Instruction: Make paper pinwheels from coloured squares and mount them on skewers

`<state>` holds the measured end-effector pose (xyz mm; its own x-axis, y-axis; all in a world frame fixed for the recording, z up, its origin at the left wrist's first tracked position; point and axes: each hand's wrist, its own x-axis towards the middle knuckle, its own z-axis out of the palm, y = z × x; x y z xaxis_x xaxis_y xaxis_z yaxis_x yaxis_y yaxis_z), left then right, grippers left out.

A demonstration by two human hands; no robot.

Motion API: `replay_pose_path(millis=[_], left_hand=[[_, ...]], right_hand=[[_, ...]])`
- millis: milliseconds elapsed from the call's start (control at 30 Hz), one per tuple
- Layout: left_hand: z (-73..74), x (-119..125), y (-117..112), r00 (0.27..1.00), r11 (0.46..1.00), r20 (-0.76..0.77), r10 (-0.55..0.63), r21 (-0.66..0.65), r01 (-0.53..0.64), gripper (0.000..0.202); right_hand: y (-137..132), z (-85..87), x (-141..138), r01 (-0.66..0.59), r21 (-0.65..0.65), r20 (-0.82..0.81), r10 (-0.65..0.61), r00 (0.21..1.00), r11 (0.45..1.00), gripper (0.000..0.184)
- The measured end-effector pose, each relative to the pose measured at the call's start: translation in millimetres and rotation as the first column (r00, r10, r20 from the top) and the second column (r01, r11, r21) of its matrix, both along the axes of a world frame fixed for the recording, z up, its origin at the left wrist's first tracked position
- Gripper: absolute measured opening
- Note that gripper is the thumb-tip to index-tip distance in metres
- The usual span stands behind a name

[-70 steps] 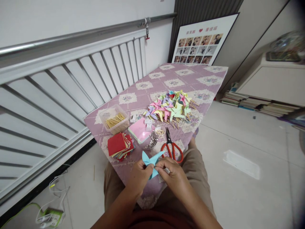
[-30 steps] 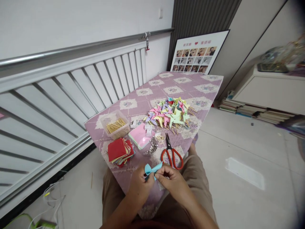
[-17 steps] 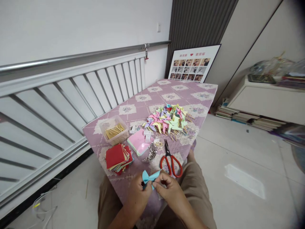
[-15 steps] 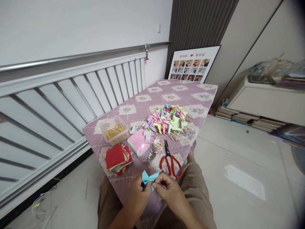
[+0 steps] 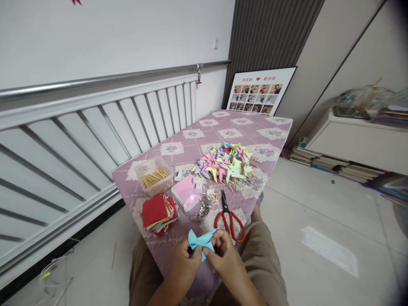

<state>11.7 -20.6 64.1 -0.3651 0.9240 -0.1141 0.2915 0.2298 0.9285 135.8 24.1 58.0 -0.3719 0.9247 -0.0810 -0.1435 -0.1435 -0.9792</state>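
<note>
A light blue paper pinwheel (image 5: 204, 240), its corners curled toward the middle, is held between both hands above the table's near edge. My left hand (image 5: 188, 255) pinches its left and lower part, thumb near the centre. Fingers of my right hand (image 5: 223, 248) are closed on the right side. Just beyond lie scissors with red handles (image 5: 230, 221), blades pointing away. Close by are a clear dish of small metal fasteners (image 5: 201, 209) and a round tub of small wooden-coloured pieces (image 5: 213, 195).
Stacks of square paper, one red-topped (image 5: 156, 212) and one pink-topped (image 5: 188, 191), lie on the left. Behind them stands a plastic box of thin sticks (image 5: 155, 177). Finished pinwheels (image 5: 226, 163) are heaped mid-table. A white radiator (image 5: 105, 140) runs along the table's left side.
The blue paper has opened wider to the view, showing more of its folded blades. Both hands stay on it, with the right fingers shifted slightly. The camera view has tilted up a little.
</note>
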Motion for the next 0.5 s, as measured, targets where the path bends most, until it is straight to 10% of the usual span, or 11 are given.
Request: replay_pose_path(millis=[500], left_hand=[[5.4,-0.1,1.4,1.000,1.000,0.027,0.002,0.022,-0.002,0.010]], right_hand=[[-0.8,7.5,-4.9,0.043,-0.143,-0.068,-0.053,0.996,0.989,0.059]])
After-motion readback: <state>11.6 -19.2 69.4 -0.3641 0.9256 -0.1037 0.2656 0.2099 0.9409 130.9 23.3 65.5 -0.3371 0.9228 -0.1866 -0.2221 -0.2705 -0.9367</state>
